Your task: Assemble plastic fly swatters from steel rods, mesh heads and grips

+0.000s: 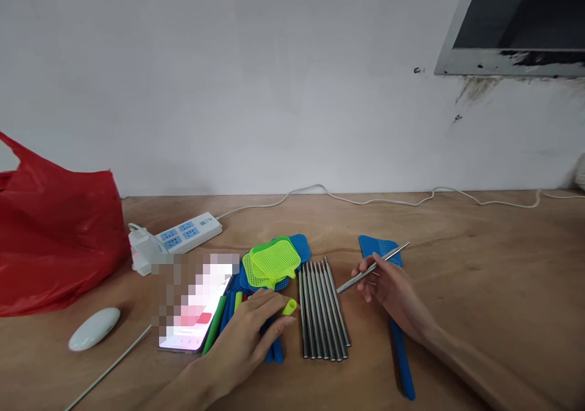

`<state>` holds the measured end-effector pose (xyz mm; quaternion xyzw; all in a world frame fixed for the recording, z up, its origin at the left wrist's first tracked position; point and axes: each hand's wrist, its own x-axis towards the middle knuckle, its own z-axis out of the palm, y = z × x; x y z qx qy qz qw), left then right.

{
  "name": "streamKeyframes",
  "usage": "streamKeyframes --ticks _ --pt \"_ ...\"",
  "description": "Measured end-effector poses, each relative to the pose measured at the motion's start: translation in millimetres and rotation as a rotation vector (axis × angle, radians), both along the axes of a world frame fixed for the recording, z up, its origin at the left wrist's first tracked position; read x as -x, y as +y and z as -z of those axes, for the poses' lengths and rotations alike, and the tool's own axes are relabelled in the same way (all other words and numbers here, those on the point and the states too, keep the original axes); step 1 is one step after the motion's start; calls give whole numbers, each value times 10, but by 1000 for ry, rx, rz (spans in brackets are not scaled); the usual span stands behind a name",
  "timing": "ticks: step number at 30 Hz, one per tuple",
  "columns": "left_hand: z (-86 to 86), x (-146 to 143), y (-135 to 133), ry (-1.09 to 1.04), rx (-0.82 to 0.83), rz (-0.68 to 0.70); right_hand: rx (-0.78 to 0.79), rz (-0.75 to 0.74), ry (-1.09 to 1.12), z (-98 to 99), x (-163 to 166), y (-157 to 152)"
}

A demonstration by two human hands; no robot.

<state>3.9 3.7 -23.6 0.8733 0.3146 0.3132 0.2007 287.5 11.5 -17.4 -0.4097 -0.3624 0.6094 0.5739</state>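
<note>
My left hand (249,332) is closed around a yellow-green plastic tube handle (289,307), whose hollow end sticks out past the fingers. Beneath it lie blue and green handles (214,324), partly hidden by the hand. Overlapping blue, green and yellow-green perforated fly swatter heads (274,260) lie just beyond. In my right hand (388,283) a thin silver metal rod (359,280) is held at a slant, fingers pinched about its middle. Under that hand a blue fly swatter (402,362) lies on the table. Several similar metal rods (320,313) lie side by side between the hands.
A phone with a lit screen (194,313) lies left of the handles. Behind it is a white power strip (192,231), its cable running along the wall. A white oval object (94,328) and a red plastic bag (59,234) occupy the left of the wooden table (493,289).
</note>
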Motion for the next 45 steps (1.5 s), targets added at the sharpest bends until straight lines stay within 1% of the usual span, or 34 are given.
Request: streamKeyframes --ticks 4,7,10,14,19,21,24,29,31,33,35,38,41,43,45 --pt "-51 -21 -54 -22 -117 13 -25 66 70 -42 49 -63" --pt "-51 -24 -90 5 -144 37 -57 144 112 -73 81 -118" --pt "-15 -13 -90 57 -168 4 -57 174 136 -87 94 -165" --pt "23 7 -61 117 -194 -52 -35 90 80 -45 108 -212" --pt "-1 8 -67 124 -226 -27 -20 -72 17 29 150 -245" --pt "-13 13 -79 124 -220 -20 -27 -88 1 32 172 -250" --pt "-17 23 -92 110 -187 -22 -52 -65 -24 17 194 -245" --pt "2 2 -92 108 -202 -35 -87 -55 -113 43 173 -220" --pt "15 -16 -91 127 -183 -25 -96 -98 -187 80 167 -225" --pt "28 -33 -97 148 -150 9 -80 -176 -257 118 181 -246" --pt "36 -45 -108 161 -128 47 -64 -246 -281 144 208 -278" --pt "34 -55 -128 166 -112 38 -79 -302 -236 133 248 -326" --pt "5 -61 -148 161 -40 25 -99 -338 -127 81 271 -356" --pt "-25 -58 -157 137 14 31 -90 -334 -57 54 280 -356" --pt "-55 -42 -157 100 32 21 -72 -278 -23 46 279 -335"
